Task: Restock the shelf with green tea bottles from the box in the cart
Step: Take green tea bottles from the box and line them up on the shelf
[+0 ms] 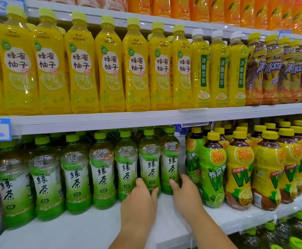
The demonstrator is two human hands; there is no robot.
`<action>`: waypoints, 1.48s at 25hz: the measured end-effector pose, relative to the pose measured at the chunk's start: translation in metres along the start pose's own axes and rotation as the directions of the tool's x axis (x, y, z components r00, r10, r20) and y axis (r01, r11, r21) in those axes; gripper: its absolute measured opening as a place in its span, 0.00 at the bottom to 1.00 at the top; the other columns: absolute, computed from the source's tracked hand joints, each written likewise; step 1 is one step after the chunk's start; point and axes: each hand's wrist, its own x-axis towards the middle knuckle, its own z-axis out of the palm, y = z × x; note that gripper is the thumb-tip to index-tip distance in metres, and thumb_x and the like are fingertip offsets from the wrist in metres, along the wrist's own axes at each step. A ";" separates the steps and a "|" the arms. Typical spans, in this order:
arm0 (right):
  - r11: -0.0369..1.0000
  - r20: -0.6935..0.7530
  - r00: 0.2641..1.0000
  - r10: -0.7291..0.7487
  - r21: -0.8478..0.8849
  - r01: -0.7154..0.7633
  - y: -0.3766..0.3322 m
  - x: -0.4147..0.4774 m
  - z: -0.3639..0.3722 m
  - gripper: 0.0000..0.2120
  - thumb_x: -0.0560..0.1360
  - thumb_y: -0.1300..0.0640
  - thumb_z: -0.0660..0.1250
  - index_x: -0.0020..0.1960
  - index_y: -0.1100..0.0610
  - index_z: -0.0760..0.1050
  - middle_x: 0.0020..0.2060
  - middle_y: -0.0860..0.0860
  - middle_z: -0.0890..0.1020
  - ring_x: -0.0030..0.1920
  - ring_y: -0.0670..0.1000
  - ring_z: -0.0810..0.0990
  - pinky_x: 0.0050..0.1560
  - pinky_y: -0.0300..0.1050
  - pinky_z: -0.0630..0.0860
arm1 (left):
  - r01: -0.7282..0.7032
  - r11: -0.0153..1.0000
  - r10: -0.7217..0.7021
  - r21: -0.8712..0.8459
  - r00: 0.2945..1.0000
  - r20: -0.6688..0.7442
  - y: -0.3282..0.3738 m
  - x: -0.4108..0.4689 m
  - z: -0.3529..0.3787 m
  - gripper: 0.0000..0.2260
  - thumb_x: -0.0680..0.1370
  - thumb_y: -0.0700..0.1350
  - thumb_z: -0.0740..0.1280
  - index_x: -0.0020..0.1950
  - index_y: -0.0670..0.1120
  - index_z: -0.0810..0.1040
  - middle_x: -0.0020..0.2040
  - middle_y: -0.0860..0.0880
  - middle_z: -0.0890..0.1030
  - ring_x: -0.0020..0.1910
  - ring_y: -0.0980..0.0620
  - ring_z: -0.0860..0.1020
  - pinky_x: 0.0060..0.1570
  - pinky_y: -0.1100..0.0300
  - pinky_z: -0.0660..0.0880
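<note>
Our left hand (pixel 139 200) curls round the base of the green tea bottle (pixel 149 164) second from the row's right end, thumb on its left side and fingers on its right. Our right hand (pixel 186 193) grips the end bottle (pixel 171 162) low, thumb on the front and fingers tucked behind. Both stand upright on the shelf (pixel 92 225), tight against their neighbours; the box and cart are out of view. With grips this low, we judge that a quick shove could tip a bottle's top into the rows behind. Our right fingers sit just beside the lime bottle (pixel 212 169), so a sideways slide may knock it. Nothing guards the shelf's front, so a tipped bottle could roll off.
</note>
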 end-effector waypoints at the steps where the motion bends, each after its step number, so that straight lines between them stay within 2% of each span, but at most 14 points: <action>1: 1.000 -0.008 1.000 -0.005 0.006 0.005 0.001 0.001 0.000 0.10 0.78 0.52 0.67 0.58 0.54 0.76 0.52 0.51 0.84 0.55 0.57 0.80 0.56 0.51 0.76 | -0.002 1.000 0.002 -0.011 1.000 0.000 -0.001 0.000 0.000 0.15 0.81 0.61 0.58 0.51 0.51 0.60 0.47 0.53 0.80 0.49 0.51 0.81 0.39 0.58 0.72; 9: 0.999 -0.006 1.000 0.007 0.034 -0.007 0.004 0.004 0.001 0.12 0.79 0.52 0.66 0.60 0.54 0.75 0.53 0.52 0.83 0.56 0.56 0.79 0.58 0.51 0.75 | 0.002 1.000 -0.002 -0.026 1.000 0.010 0.000 0.005 0.006 0.15 0.81 0.59 0.60 0.50 0.50 0.61 0.40 0.53 0.76 0.47 0.49 0.82 0.37 0.57 0.70; 11: 1.000 0.008 1.000 0.009 0.019 -0.009 0.005 0.004 0.002 0.13 0.79 0.51 0.65 0.61 0.54 0.74 0.55 0.52 0.82 0.57 0.56 0.78 0.59 0.52 0.75 | -0.001 1.000 0.001 -0.029 1.000 0.007 0.000 0.005 0.006 0.15 0.81 0.59 0.60 0.50 0.50 0.61 0.38 0.55 0.72 0.47 0.50 0.82 0.37 0.58 0.69; 15: 1.000 0.015 1.000 0.004 -0.005 -0.004 0.005 0.004 0.002 0.14 0.79 0.52 0.65 0.63 0.55 0.74 0.57 0.52 0.81 0.59 0.56 0.78 0.60 0.51 0.74 | 0.000 0.999 0.000 -0.035 1.000 0.008 -0.001 0.004 0.006 0.15 0.81 0.59 0.60 0.50 0.50 0.61 0.38 0.55 0.71 0.47 0.50 0.82 0.37 0.58 0.68; 20: 0.999 0.034 0.999 0.029 0.015 -0.029 -0.003 -0.001 -0.002 0.17 0.80 0.50 0.64 0.65 0.56 0.73 0.58 0.52 0.81 0.60 0.56 0.77 0.61 0.51 0.74 | 0.011 1.000 -0.010 -0.021 1.000 0.024 -0.001 0.006 0.006 0.14 0.81 0.59 0.61 0.52 0.49 0.62 0.45 0.52 0.80 0.47 0.50 0.82 0.38 0.58 0.72; 24: 0.998 0.086 0.996 0.026 0.063 -0.031 -0.014 -0.018 -0.018 0.17 0.80 0.48 0.63 0.65 0.55 0.72 0.58 0.50 0.80 0.59 0.54 0.77 0.60 0.51 0.73 | 0.052 0.990 -0.041 -0.134 0.996 0.078 -0.006 -0.003 -0.001 0.12 0.81 0.53 0.64 0.57 0.48 0.69 0.50 0.50 0.81 0.52 0.48 0.81 0.44 0.58 0.75; 27: 0.995 0.174 0.984 0.025 0.086 -0.041 -0.020 -0.032 -0.030 0.21 0.81 0.48 0.61 0.71 0.56 0.68 0.59 0.46 0.75 0.67 0.52 0.73 0.64 0.47 0.69 | 0.154 0.921 -0.088 -0.358 0.977 0.194 -0.018 -0.011 -0.011 0.12 0.80 0.50 0.64 0.61 0.46 0.75 0.50 0.49 0.81 0.53 0.47 0.81 0.53 0.56 0.76; 30: 0.997 0.229 0.973 0.030 0.063 -0.045 -0.025 -0.049 -0.033 0.27 0.81 0.46 0.60 0.75 0.57 0.63 0.71 0.50 0.71 0.71 0.51 0.69 0.70 0.48 0.66 | 0.273 0.819 -0.124 -0.505 0.943 0.310 -0.024 -0.026 -0.033 0.22 0.82 0.51 0.63 0.75 0.45 0.68 0.65 0.47 0.78 0.63 0.49 0.77 0.59 0.58 0.72; 32: 0.997 0.264 0.964 0.018 0.064 -0.036 -0.032 -0.062 -0.035 0.27 0.81 0.46 0.60 0.75 0.57 0.63 0.73 0.52 0.69 0.71 0.51 0.69 0.69 0.44 0.65 | 0.322 0.768 -0.129 -0.554 0.925 0.358 -0.027 -0.033 -0.051 0.24 0.82 0.54 0.62 0.76 0.47 0.66 0.70 0.48 0.75 0.67 0.49 0.74 0.63 0.57 0.71; 34: 0.992 0.301 0.952 0.059 0.086 -0.089 -0.045 -0.078 -0.041 0.25 0.82 0.47 0.59 0.75 0.57 0.64 0.72 0.50 0.70 0.70 0.48 0.69 0.64 0.39 0.63 | 0.403 0.720 -0.167 -0.565 0.891 0.423 -0.032 -0.037 -0.065 0.25 0.82 0.56 0.62 0.76 0.48 0.66 0.71 0.49 0.73 0.68 0.50 0.73 0.67 0.53 0.70; 37: 0.978 0.363 0.923 0.129 0.105 -0.178 -0.059 -0.106 -0.057 0.23 0.82 0.47 0.59 0.75 0.52 0.66 0.70 0.46 0.71 0.65 0.42 0.69 0.63 0.37 0.62 | 0.546 0.654 -0.241 -0.524 0.806 0.540 -0.038 -0.052 -0.089 0.27 0.81 0.57 0.63 0.77 0.48 0.65 0.73 0.48 0.71 0.70 0.49 0.72 0.69 0.54 0.68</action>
